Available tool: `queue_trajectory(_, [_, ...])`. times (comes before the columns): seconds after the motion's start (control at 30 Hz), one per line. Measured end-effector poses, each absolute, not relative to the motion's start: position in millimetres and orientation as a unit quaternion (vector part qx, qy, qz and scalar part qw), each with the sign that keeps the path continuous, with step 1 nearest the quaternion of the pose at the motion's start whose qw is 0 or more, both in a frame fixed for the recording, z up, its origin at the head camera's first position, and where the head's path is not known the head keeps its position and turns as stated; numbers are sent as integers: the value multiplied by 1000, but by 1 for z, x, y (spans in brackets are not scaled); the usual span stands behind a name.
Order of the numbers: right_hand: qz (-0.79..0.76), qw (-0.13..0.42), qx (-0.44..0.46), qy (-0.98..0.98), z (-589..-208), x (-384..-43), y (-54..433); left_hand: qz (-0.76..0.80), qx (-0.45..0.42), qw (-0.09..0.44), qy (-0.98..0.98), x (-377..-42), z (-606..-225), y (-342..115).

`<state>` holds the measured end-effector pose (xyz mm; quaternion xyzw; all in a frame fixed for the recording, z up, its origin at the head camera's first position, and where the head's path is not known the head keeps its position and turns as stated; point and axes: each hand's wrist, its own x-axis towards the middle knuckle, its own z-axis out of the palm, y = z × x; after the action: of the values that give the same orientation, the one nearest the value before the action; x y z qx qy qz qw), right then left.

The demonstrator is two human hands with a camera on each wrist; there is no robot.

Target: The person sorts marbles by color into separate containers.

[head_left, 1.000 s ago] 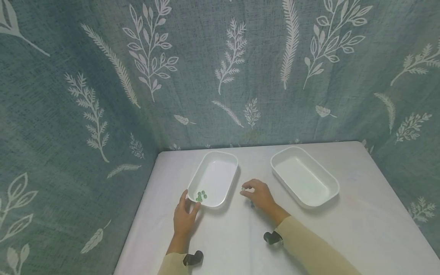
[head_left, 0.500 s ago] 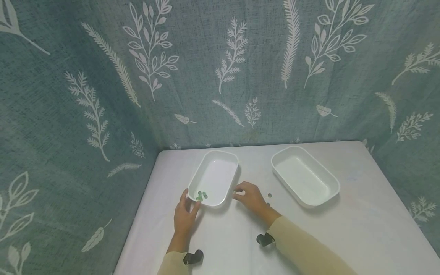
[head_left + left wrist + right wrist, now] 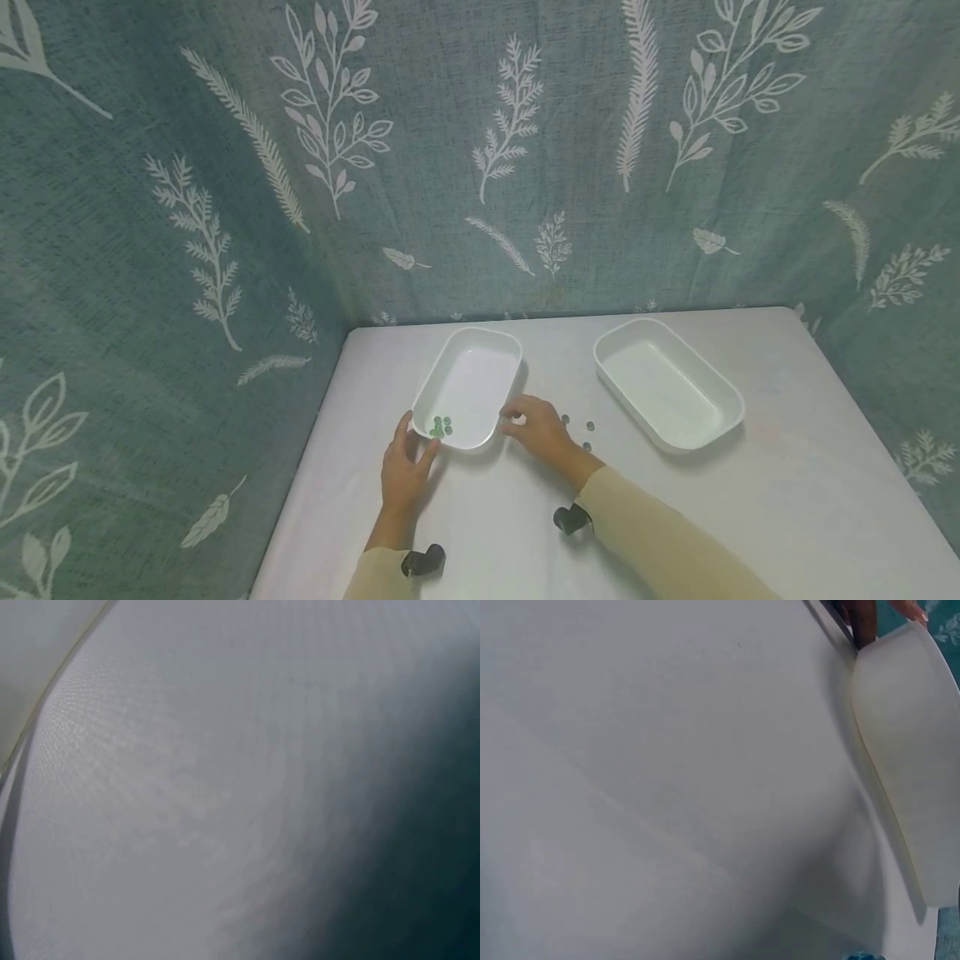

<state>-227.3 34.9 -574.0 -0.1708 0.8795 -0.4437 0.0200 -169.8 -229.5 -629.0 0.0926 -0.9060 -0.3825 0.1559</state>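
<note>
My left hand (image 3: 402,477) grips the near left corner of a white rectangular tray (image 3: 517,360), thumb on the near side, fingers at the left side. Several small green glass-like pebbles (image 3: 447,421) lie in that tray's near left corner. My right hand (image 3: 542,429) is at the tray's right rim, thumb and fingertips pinched together on a small pale green pebble, mostly hidden. In the right wrist view, the tray's outer wall (image 3: 907,750) and some left-hand fingers (image 3: 864,622) show. Neither wrist view shows the right hand's fingertips.
A second white tray (image 3: 667,375) stands to the right, angled. Between the trays lie loose small dark round pebbles, one (image 3: 590,426) near the right tray, another (image 3: 566,419) by my right hand and a third (image 3: 587,447) near my wrist. A patterned green curtain (image 3: 450,167) surrounds the table.
My right hand has moved left from between the trays to the left tray's right rim, carrying the small pebble. Loose pebbles behind it have come into sight. My left hand stays put.
</note>
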Motion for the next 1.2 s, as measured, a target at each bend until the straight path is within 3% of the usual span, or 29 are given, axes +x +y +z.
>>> queue_trajectory(0.27, [-452,44,-163,876,-572,-236,31,-393,96,145,-903,-169,-627,-229])
queue_trajectory(1.2, [-471,49,-146,868,-573,-248,26,-387,108,143,-905,-168,-627,-227])
